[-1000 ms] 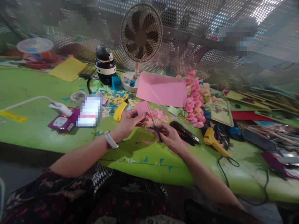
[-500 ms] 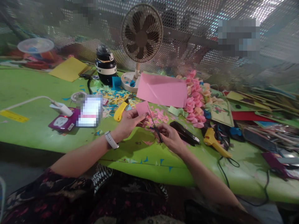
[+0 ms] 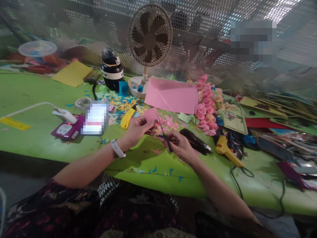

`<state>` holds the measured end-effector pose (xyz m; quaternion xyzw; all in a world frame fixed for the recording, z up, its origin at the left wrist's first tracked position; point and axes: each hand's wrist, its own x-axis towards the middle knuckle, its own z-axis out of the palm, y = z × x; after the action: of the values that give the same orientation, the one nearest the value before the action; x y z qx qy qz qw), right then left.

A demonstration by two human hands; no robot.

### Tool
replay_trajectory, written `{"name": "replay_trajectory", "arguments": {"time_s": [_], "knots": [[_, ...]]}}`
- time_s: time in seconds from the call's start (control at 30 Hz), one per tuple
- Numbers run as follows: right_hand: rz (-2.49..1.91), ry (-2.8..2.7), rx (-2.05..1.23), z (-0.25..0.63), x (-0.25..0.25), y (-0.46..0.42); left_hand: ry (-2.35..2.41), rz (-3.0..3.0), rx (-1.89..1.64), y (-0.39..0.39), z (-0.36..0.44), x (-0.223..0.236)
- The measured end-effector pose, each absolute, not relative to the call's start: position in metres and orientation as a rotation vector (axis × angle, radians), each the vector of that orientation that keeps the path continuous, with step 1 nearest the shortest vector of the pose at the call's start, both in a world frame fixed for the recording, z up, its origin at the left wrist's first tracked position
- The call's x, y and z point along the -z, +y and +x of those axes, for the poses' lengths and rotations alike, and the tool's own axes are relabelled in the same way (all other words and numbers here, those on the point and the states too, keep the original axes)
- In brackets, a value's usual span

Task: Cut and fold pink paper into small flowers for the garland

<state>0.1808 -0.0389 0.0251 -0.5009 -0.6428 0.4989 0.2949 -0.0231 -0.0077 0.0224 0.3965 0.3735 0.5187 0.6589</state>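
Observation:
My left hand pinches a small pink paper piece above the green table. My right hand grips dark scissors, whose blades point up at the right edge of that pink piece. Small pink cuttings lie just behind both hands. A white watch sits on my left wrist.
A large pink sheet leans near a desk fan. Pink paper flowers, a black stapler, a yellow glue gun, a yellow cutter, a phone, a charger and a black jar surround the hands.

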Motion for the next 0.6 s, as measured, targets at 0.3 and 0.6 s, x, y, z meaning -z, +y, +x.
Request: {"name": "replay_trajectory", "arguments": {"time_s": [0.3, 0.6], "knots": [[-1.316, -1.695, -1.336, 0.1794, -0.0259, -0.0391, 0.867, 0.923, -1.169, -0.0076, -0.0239, -0.0204], [-1.333, -1.715, -1.338, 0.1795, -0.0273, -0.0390, 0.827, 0.896, -1.182, -0.0085, -0.0226, -0.0214]]}}
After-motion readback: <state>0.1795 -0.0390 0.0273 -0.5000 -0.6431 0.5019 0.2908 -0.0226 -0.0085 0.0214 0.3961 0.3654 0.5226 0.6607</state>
